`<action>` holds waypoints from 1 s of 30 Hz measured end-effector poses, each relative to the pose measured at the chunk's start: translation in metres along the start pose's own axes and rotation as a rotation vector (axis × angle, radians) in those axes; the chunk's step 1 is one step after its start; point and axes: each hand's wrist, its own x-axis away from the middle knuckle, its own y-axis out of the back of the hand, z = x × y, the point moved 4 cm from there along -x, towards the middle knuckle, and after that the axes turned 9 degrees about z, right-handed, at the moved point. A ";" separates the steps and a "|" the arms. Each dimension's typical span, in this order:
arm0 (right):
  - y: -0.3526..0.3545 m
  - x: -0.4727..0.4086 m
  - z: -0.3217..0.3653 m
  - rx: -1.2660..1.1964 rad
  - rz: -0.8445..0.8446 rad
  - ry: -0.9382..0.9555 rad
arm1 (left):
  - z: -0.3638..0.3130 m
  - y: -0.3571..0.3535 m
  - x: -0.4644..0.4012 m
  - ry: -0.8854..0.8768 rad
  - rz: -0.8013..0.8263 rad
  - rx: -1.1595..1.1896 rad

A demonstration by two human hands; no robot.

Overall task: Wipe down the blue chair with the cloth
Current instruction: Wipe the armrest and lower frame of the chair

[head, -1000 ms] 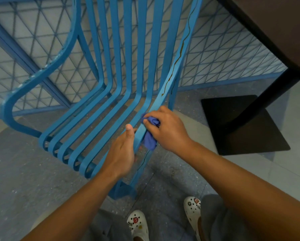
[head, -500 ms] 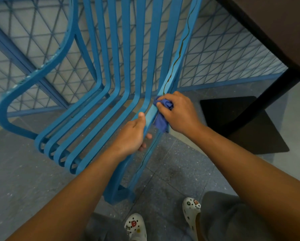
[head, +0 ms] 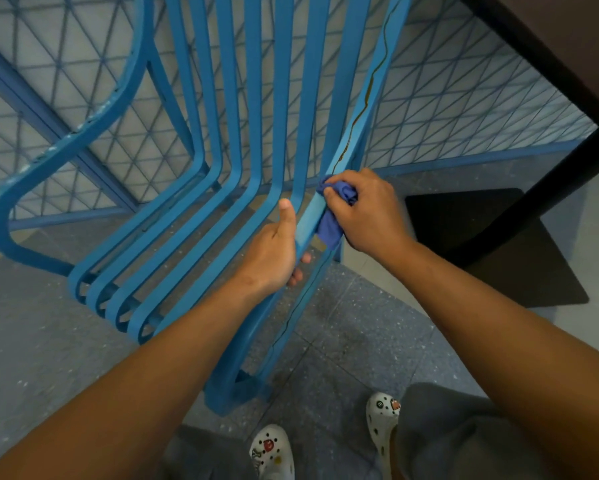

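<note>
Chair: we saw the blue slatted metal chair [head: 242,174] standing on the grey speckled floor [head: 353,334], right in front of us, its back rising toward the top of the view.
Long axis: the slats ran from the seat's front edge at lower left, bent at the seat crease, then climbed up the back; the right-hand slat carried a thin dark streak [head: 367,98] along its length.
Cloth: we found the crumpled dark blue cloth [head: 332,216] pressed against the right-hand slat just past the seat crease.
Right hand: our right hand [head: 367,213] was clamped on the cloth, fingers curled over it, holding it to the slat's outer edge.
Left hand: our left hand [head: 277,251] gripped the same slat just below the cloth, thumb up along the top face and fingers wrapped beneath.
Behind: a blue wire-mesh fence panel [head: 464,109] stood close behind the chair.
Right side: a dark brown table top [head: 568,39] with its black square base plate [head: 481,244] sat near the chair.
Below: our white clogs with charms [head: 274,452] stood by the chair's front leg.
</note>
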 end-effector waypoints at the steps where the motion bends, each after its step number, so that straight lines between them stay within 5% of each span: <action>1: -0.004 0.007 0.003 0.001 0.015 0.018 | 0.000 0.000 0.001 -0.003 0.005 0.038; 8: -0.016 0.027 0.011 0.046 0.095 0.143 | 0.003 0.002 0.008 -0.021 -0.037 0.227; 13: 0.002 -0.011 -0.006 -0.009 -0.045 0.038 | 0.005 0.004 0.007 0.003 -0.053 0.213; 22: -0.019 0.030 0.013 -0.006 0.105 0.115 | 0.007 0.006 0.006 0.007 -0.042 0.186; 30: 0.008 -0.024 -0.009 -0.004 -0.036 -0.015 | 0.008 0.008 0.003 0.015 -0.067 0.085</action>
